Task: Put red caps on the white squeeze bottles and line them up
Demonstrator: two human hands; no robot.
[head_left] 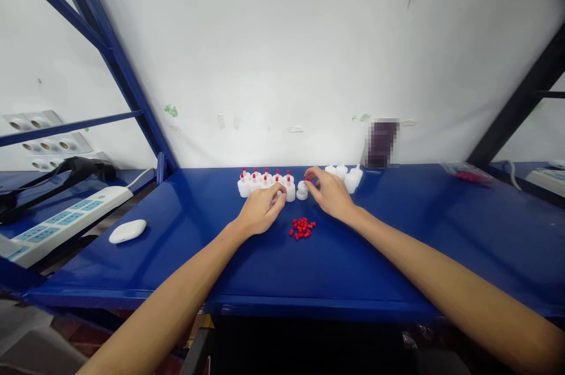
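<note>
Against a scuffed white wall [265, 57], I see a glossy blue table [335, 281] through the head camera. Both my bare forearms reach across it. On the left lies a long white power strip [66, 225], with a white oval object [128, 232] to its right. My left hand [261, 208] is curled at the front of a double row of red-tipped white bottles [244, 188]; I cannot tell whether its hidden fingers grasp anything. My right hand [331, 192] pinches a small red cap [306, 179] between thumb and forefinger, just above a single white bottle [302, 191] standing between the hands. Behind that hand, near the wall, stand white-tipped bottles [352, 181]. Smallest are the loose red caps [302, 226], heaped on the table nearer me than the bottles.
</note>
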